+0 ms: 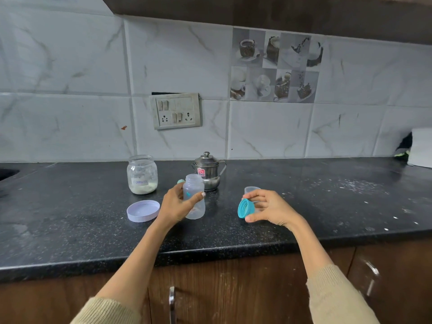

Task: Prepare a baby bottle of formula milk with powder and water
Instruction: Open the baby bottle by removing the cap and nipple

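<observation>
Left hand [175, 204] curled round the open baby bottle [193, 197], upright on the dark table [304, 195]. Right hand [268, 208] pinching the teal bottle cap [245, 208] just above the table. Behind, formula jar [142, 174] with its lid [143, 210] off, and steel kettle [208, 170].

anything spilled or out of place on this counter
Yes: white specks and a powdery smear lie scattered on the dark counter to the right, looking like spilled powder. The formula jar stands open, its lid lying beside it. Nothing looks tipped or broken.
</observation>
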A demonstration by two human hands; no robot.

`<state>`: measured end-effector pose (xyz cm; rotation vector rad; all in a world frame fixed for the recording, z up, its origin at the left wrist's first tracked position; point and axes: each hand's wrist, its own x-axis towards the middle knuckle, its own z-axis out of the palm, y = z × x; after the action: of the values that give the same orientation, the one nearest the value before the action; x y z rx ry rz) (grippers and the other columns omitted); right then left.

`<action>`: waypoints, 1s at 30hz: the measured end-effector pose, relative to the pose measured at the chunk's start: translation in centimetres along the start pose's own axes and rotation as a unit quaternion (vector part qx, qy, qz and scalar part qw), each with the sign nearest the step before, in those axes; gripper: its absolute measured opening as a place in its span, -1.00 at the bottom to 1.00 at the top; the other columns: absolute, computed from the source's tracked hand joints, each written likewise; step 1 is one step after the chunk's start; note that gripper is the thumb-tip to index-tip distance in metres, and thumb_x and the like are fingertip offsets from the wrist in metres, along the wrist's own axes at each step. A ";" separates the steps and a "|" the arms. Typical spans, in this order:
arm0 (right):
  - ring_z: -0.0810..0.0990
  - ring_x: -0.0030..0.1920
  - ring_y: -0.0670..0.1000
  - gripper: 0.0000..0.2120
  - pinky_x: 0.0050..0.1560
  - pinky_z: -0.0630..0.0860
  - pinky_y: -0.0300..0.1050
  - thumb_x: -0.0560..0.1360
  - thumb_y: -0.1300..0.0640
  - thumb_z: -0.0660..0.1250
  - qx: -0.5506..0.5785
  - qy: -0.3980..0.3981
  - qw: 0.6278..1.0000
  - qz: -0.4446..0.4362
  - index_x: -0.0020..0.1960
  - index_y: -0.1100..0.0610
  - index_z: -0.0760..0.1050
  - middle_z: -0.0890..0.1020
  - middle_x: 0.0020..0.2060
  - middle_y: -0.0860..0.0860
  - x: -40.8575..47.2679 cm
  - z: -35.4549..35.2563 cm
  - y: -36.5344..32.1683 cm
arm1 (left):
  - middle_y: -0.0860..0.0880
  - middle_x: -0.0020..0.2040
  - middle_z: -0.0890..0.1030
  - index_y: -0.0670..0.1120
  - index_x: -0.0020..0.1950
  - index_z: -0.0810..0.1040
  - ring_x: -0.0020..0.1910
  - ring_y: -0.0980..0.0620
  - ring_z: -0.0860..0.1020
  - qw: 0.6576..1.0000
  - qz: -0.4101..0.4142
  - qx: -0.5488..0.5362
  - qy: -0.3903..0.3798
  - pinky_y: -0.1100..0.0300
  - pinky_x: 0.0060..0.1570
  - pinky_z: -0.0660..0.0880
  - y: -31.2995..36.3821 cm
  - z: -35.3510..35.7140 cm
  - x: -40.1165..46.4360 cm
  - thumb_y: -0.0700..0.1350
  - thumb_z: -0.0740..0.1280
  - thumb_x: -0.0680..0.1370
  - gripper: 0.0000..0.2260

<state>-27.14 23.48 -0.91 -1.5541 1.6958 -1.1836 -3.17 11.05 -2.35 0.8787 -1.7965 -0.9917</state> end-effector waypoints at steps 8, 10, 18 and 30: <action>0.57 0.13 -0.06 -0.49 0.08 0.52 -0.24 0.25 0.35 0.56 0.005 0.019 1.000 -0.011 0.08 -0.05 0.54 0.58 0.11 -0.06 0.1 0.0 1.0 | -0.03 0.04 0.66 0.16 -0.08 0.50 0.04 -0.03 0.62 1.000 -0.001 0.005 0.005 -0.08 0.11 0.54 0.2 0.1 -0.1 0.30 0.41 0.17 -0.59; 0.57 0.13 -0.03 -0.48 0.08 0.52 -0.20 0.25 0.36 0.56 0.009 0.045 0.999 -0.012 0.10 -0.03 0.55 0.59 0.13 -0.02 0.1 0.1 1.2 | -0.03 0.07 0.65 0.16 -0.07 0.50 0.06 -0.02 0.61 1.000 -0.001 0.004 0.006 -0.07 0.13 0.54 0.2 0.2 -0.2 0.31 0.41 0.17 -0.58; 0.60 0.04 -0.02 -0.45 -0.10 0.53 -0.29 0.19 0.26 0.62 -0.017 0.111 0.993 -0.032 0.14 0.04 0.59 0.63 0.04 -0.03 -0.2 -0.3 1.2 | 0.00 0.11 0.64 0.07 0.08 0.52 0.09 0.02 0.60 1.000 -0.013 -0.015 0.014 -0.01 0.16 0.53 0.1 0.3 -0.5 0.30 0.43 0.16 -0.43; 0.58 -0.09 -0.06 -0.60 -0.24 0.53 -0.36 0.21 0.25 0.59 -0.005 0.070 0.990 -0.119 -0.02 -0.03 0.60 0.66 -0.04 -0.09 3.2 0.8 -6.1 | -0.04 0.27 0.54 -0.15 0.40 0.36 0.22 0.07 0.53 0.987 -0.035 -0.124 0.100 0.08 0.28 0.45 1.5 -2.3 -0.5 0.27 0.55 0.03 0.03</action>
<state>-24.05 20.49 4.59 -1.7535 1.6393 -1.4346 -1.12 11.48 -0.51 0.8567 -1.4478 -1.1042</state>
